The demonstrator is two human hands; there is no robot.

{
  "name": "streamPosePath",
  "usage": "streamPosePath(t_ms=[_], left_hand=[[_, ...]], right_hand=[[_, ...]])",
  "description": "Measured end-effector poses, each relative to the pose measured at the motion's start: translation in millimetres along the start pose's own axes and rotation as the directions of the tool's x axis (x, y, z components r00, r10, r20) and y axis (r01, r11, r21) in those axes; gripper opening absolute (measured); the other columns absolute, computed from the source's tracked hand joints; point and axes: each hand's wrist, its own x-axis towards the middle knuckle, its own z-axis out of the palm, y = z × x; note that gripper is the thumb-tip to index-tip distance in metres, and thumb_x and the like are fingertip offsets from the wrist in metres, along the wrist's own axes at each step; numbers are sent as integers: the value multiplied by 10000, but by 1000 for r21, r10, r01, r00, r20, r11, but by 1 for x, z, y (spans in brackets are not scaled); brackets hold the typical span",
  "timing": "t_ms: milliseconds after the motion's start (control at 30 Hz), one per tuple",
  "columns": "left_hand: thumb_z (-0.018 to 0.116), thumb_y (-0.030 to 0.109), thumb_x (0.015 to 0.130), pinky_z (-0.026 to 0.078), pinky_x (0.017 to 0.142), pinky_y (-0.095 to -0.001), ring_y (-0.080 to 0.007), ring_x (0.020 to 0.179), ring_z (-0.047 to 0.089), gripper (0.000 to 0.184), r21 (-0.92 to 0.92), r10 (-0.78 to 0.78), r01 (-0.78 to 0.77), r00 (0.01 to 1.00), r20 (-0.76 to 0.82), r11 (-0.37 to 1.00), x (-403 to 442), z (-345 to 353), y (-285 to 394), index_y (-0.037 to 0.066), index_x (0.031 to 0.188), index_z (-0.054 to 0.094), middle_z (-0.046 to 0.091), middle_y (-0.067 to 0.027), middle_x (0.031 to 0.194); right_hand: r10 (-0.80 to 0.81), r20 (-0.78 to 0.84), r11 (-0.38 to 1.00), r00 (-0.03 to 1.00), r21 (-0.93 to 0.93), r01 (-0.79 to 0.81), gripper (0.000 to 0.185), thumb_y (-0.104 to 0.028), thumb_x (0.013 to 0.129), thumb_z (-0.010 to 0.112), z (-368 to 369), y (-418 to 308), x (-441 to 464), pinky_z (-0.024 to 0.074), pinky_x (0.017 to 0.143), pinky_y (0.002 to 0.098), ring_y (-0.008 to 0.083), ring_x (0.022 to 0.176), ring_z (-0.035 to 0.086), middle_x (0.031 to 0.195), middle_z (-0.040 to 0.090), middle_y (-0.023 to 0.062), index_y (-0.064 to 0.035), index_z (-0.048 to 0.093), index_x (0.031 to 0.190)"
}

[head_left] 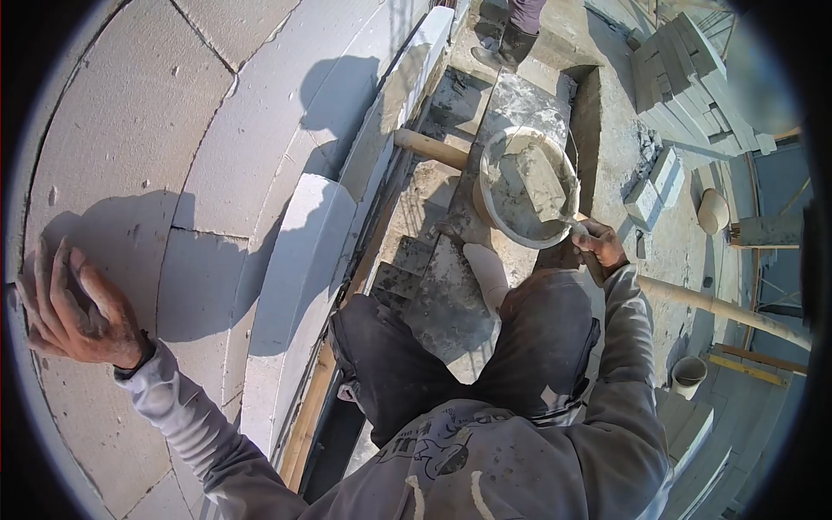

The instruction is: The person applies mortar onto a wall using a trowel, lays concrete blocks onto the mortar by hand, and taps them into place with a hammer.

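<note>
My left hand [87,308] is open against the pale block wall [113,186], its fingers stretched out and its shadow falling beside them. My right hand [601,245] is closed around the handle of a trowel [542,184] at the near right rim of a bucket [487,195]. The trowel's broad, mortar-coated blade lies inside the bucket, over grey wet mortar. The fingers cover most of the handle. The bucket stands on a mortar-stained plank [520,104], just beyond my knees.
A wooden pole [711,306] runs out to the right, and another pole [433,149] meets the wall. Stacked blocks [685,82] stand at the upper right. A person's boot [513,48] is on the far end. A small bucket [689,374] sits at the lower right.
</note>
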Motion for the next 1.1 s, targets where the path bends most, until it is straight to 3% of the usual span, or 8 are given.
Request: streamPosePath(t_ms=[167, 233, 367, 433, 500, 600, 1000, 1100], left_hand=[[628, 285, 846, 308, 943, -350, -172, 1126, 542, 187, -28, 52, -51, 999, 1, 998, 4, 1, 3, 153, 956, 701, 675, 24, 1051], [614, 295, 851, 286, 996, -369, -182, 1133, 538, 190, -88, -41, 40, 999, -13, 995, 7, 0, 14, 156, 947, 701, 674, 24, 1051], [593, 301, 861, 264, 1031, -400, -199, 1134, 537, 191, -56, -40, 38, 999, -35, 998, 11, 0, 17, 156, 927, 697, 674, 24, 1048], [590, 305, 864, 276, 1015, -401, -205, 1124, 542, 192, -6, -12, 12, 1000, -27, 1000, 8, 1, 10, 154, 919, 695, 675, 22, 1044], [591, 306, 864, 287, 1000, -397, -207, 1116, 545, 191, 26, 12, -12, 1000, -10, 1000, 7, 1, 9, 152, 915, 694, 676, 21, 1041], [598, 296, 860, 303, 976, -383, -211, 1110, 543, 184, 23, 35, -34, 999, -25, 999, 9, 2, 9, 147, 916, 691, 676, 12, 1040], [612, 286, 850, 301, 995, -417, -216, 1122, 539, 175, -16, -106, 105, 993, -51, 994, 15, 0, 26, 137, 886, 697, 679, 2, 1029], [608, 282, 852, 306, 987, -416, -209, 1118, 544, 165, -9, 7, -7, 999, -41, 1000, 11, 2, 10, 146, 881, 697, 680, 1, 1028]], right_hand=[[-51, 375, 970, 925, -203, 136, 261, -202, 808, 640, 30, -64, 31, 434, 527, 255, 104, 592, 549, 708, 572, 29, 18, 608, 944], [25, 444, 940, 896, -315, 130, 385, -139, 780, 607, 67, -84, 52, 450, 563, 262, 95, 603, 539, 726, 589, 39, 2, 583, 1138], [0, 504, 928, 864, -323, 189, 411, -155, 782, 608, 155, -57, 106, 479, 601, 273, 120, 635, 574, 770, 608, 73, 10, 550, 1154], [82, 424, 893, 902, -433, 122, 423, -185, 778, 615, 198, -49, 119, 493, 674, 326, 202, 735, 626, 837, 631, 135, 20, 546, 1141], [-205, 371, 703, 906, -588, 400, 431, -200, 778, 602, 233, -4, 149, 484, 767, 380, 302, 869, 630, 904, 638, 201, 23, 539, 1141], [-144, 355, 746, 924, -575, 337, 410, -194, 782, 595, 268, 7, 143, 463, 836, 422, 380, 963, 586, 1011, 612, 228, 7, 529, 1132], [-567, 350, 409, 745, -666, 624, 326, -99, 761, 592, 277, -13, 81, 485, 750, 413, 312, 862, 581, 891, 534, 139, -53, 502, 1071], [-633, 316, 381, 706, -667, 640, 303, -97, 772, 589, 279, -9, 75, 485, 743, 404, 306, 845, 579, 874, 527, 132, -48, 517, 1063]])
